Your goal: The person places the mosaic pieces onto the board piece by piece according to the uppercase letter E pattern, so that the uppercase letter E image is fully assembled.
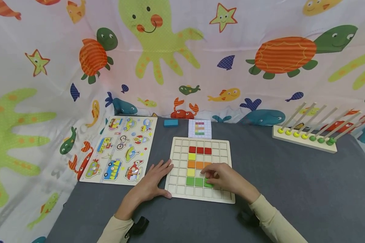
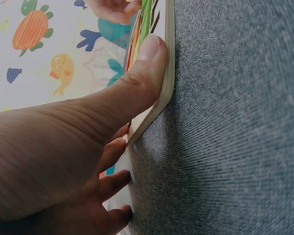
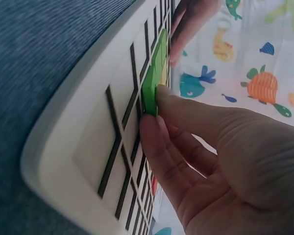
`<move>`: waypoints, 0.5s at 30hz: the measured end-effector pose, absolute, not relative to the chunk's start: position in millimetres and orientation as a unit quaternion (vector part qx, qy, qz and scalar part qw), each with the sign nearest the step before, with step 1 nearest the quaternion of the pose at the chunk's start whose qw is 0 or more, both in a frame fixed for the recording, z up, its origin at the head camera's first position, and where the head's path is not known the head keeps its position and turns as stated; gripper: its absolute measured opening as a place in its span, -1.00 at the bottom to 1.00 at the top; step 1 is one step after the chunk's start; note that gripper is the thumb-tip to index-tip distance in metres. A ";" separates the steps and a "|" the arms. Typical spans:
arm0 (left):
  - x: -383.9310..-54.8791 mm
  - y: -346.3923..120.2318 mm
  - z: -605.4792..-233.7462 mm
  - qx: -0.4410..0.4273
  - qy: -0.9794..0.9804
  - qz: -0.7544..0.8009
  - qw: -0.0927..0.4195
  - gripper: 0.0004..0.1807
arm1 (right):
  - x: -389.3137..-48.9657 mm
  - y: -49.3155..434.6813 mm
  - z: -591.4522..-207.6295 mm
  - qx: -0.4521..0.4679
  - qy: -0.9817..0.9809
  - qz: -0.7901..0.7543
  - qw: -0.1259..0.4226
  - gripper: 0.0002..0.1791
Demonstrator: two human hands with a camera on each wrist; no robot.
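A wooden grid board (image 1: 200, 199) lies in front of me with coloured square tiles in its cells. Red tiles (image 1: 200, 150) form the top row, orange tiles (image 1: 195, 164) the middle one, and green tiles (image 1: 194, 181) the lower one, with single yellow tiles (image 1: 191, 172) between rows. My right hand (image 1: 226, 179) pinches a green tile (image 3: 150, 90) between thumb and fingers at the right end of the green row; it sits slightly tilted in the right wrist view. My left hand (image 1: 153, 180) rests at the board's left edge, fingers spread, thumb against the front left corner.
Behind the board lies a card (image 1: 199, 135) printed with a coloured pattern, beside a blue block (image 1: 171, 123). To the left is a picture puzzle board (image 1: 144, 148). A wooden peg stand (image 1: 304, 139) with yellow and green beads stands far right. A sea-animal curtain (image 1: 182, 40) hangs behind the table.
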State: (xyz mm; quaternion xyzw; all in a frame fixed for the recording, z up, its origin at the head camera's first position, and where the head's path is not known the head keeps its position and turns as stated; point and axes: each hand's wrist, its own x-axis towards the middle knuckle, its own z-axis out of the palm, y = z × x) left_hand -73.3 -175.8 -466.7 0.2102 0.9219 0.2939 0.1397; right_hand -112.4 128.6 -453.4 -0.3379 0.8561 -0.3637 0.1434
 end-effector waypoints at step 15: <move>-80.3 -176.3 -461.2 0.214 0.917 0.301 0.150 0.00 | -109.3 158.7 -442.0 -0.254 0.924 -0.284 0.042 -0.75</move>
